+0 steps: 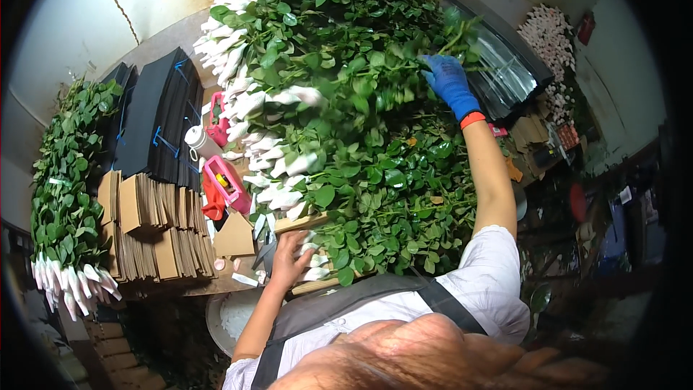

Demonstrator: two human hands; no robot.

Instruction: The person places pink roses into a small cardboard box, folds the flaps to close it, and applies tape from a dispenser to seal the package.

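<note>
A large heap of leafy green flower stems (390,173) covers the middle of the table, their heads in white sleeves (249,105) pointing left. At the far right of the heap my right hand (449,85), in a blue glove with an orange cuff, closes on flower stems; leaves partly hide its fingertips. A white-sleeved flower head (299,95) lies blurred across the foliage. Close to my body, my bare left hand (290,256) curls over sleeved flower heads (315,260) lying between wooden bars (302,223). Its fingers are only partly visible.
Left stand folded brown cardboard (155,227), black sheets (155,115) and another flower bundle (68,166). Between them and the heap are a white bottle (201,142) and a pink tape dispenser (226,184). Clear plastic sleeves (498,65) lie back right; a white basin (238,314) sits below the edge.
</note>
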